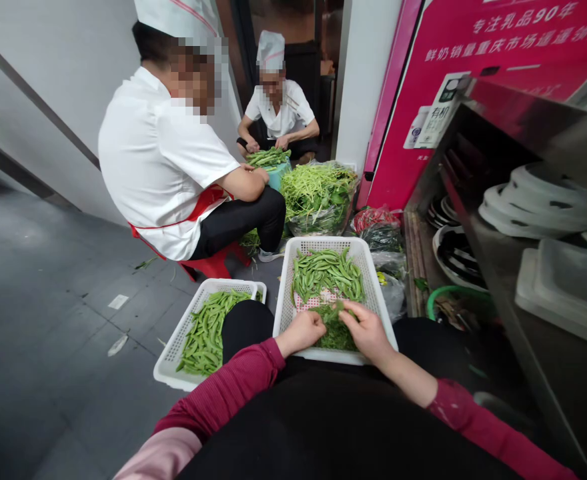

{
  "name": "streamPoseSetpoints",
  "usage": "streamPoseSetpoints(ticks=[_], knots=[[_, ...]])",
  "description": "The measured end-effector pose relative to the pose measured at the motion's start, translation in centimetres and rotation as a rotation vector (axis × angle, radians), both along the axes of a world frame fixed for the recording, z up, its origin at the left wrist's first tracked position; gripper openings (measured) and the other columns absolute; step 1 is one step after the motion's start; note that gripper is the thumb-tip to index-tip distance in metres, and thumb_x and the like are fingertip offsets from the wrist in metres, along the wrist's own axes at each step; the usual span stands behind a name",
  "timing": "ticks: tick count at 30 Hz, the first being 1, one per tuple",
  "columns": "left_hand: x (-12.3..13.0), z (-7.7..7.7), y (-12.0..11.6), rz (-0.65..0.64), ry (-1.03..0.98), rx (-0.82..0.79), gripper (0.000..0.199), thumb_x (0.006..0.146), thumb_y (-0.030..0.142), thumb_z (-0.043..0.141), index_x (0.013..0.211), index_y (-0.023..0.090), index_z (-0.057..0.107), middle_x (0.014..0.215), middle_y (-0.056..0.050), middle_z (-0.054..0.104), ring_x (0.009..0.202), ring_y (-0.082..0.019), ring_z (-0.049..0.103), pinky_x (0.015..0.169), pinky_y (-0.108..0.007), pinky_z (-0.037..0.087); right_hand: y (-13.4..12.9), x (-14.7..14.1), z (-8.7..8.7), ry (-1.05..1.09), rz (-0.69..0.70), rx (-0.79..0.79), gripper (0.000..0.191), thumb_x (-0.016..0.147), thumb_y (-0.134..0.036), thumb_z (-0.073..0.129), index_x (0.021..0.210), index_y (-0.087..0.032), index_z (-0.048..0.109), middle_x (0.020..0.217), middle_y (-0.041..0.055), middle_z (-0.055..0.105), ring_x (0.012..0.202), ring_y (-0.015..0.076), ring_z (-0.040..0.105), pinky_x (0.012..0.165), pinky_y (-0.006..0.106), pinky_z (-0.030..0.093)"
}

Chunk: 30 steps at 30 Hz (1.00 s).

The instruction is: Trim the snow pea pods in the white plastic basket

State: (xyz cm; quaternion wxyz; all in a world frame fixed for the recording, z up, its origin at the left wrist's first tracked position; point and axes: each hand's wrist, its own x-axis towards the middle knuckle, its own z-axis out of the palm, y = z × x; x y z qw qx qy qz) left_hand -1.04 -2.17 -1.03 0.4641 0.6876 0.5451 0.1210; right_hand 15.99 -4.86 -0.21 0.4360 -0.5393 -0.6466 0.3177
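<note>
On my lap rests a white perforated plastic basket (279,293). Its far half holds a heap of green pea pods (329,270), and a pile of green trimmings (336,333) lies at the near end. My left hand (303,331) is over the near left side with thumb and fingers pinched together; whatever they hold is hidden. Opposite it, my right hand (366,328) is closed at the fingertips above the trimmings, with a bit of green showing there, too small to name. Between the two piles shows a red-and-white checked patch (318,299).
Left of my knee stands another white basket (166,363) of pea pods. Ahead, a seated co-worker (173,153) and a crouching co-worker (276,107) flank a big bag of greens (318,190). A metal shelf (503,267) with white dishes borders my right side.
</note>
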Motion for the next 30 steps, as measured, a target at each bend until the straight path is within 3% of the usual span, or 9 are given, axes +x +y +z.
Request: streamPoseSetpoints(ticks=[5,9,11,14,19,21,23,27,30], knots=[[-1.3,-0.2,1.4,-0.064,0.334,0.191,0.011,0.068,0.016,0.044,0.064,0.014,0.055,0.058,-0.001,0.051,0.060,-0.013,0.049,0.061,-0.024,0.038,0.1,1.9,0.2,0.243,-0.138,-0.227,0.034,0.075,-0.043,0.051,0.094,-0.017,0.060,0.062,0.0005,0.057,0.043,0.0103,0.043,0.039,0.023,0.032],[-0.9,1.8,1.6,-0.127,0.166,0.315,0.045,0.065,0.016,0.051,0.110,0.014,0.050,0.091,-0.006,0.057,0.072,-0.014,0.052,0.070,-0.025,0.040,0.4,2.3,-0.5,0.399,-0.140,-0.289,0.036,0.073,-0.046,0.052,0.095,-0.017,0.056,0.064,-0.0011,0.053,0.039,0.0063,0.034,0.035,0.021,0.024],[-0.3,2.8,1.3,-0.230,0.026,0.311,0.053,0.067,0.019,0.053,0.119,0.017,0.044,0.099,-0.006,0.055,0.072,-0.012,0.052,0.070,-0.023,0.040,0.4,2.0,-0.7,0.397,-0.102,-0.322,0.034,0.073,-0.046,0.053,0.092,-0.017,0.055,0.064,-0.0013,0.053,0.039,0.0058,0.035,0.036,0.020,0.025],[0.6,3.5,1.0,-0.345,-0.011,0.160,0.028,0.079,0.026,0.041,0.100,0.016,0.056,0.073,-0.001,0.056,0.060,-0.010,0.050,0.061,-0.021,0.039,0.2,1.5,-0.6,0.381,-0.029,-0.369,0.032,0.073,-0.046,0.053,0.088,-0.018,0.054,0.064,-0.0020,0.053,0.038,0.0057,0.035,0.036,0.020,0.025],[0.8,2.7,1.1,-0.372,0.039,0.156,0.027,0.081,0.036,0.041,0.077,0.014,0.058,0.061,0.002,0.050,0.057,-0.009,0.044,0.054,-0.018,0.033,0.2,1.6,-0.3,0.282,0.018,-0.438,0.027,0.075,-0.045,0.050,0.070,-0.019,0.052,0.040,-0.0073,0.040,0.034,0.0072,0.030,0.036,0.021,0.023],[0.6,2.3,1.2,-0.403,0.022,0.130,0.030,0.082,0.037,0.039,0.078,0.015,0.058,0.060,0.003,0.049,0.055,-0.008,0.042,0.051,-0.018,0.032,0.3,1.9,-0.3,0.227,0.042,-0.454,0.028,0.077,-0.045,0.046,0.070,-0.019,0.053,0.035,-0.0080,0.035,0.032,0.0085,0.030,0.036,0.021,0.022],[0.5,2.2,1.1,-0.421,0.056,0.143,0.030,0.083,0.034,0.037,0.076,0.015,0.058,0.058,0.002,0.049,0.054,-0.009,0.043,0.051,-0.018,0.032,0.5,2.2,-0.3,0.085,0.055,-0.414,0.027,0.079,-0.043,0.044,0.078,-0.019,0.056,0.042,-0.0050,0.044,0.035,0.0103,0.036,0.037,0.022,0.026],[0.2,2.4,0.8,-0.471,0.358,0.297,0.024,0.078,0.029,0.046,0.063,0.016,0.059,0.057,-0.004,0.053,0.059,-0.015,0.050,0.059,-0.024,0.037,0.9,2.6,0.0,-0.438,0.017,-0.099,0.030,0.080,-0.031,0.044,0.106,-0.022,0.056,0.087,0.0068,0.061,0.060,0.0152,0.054,0.050,0.025,0.037],[-0.2,2.6,0.5,-0.539,0.399,0.349,0.021,0.075,0.032,0.050,0.062,0.018,0.060,0.061,-0.006,0.057,0.065,-0.019,0.054,0.064,-0.027,0.039,1.6,2.3,0.3,-0.672,0.386,-0.054,0.020,0.075,-0.029,0.053,0.092,-0.025,0.062,0.089,0.0048,0.059,0.063,0.0147,0.054,0.053,0.024,0.036]])
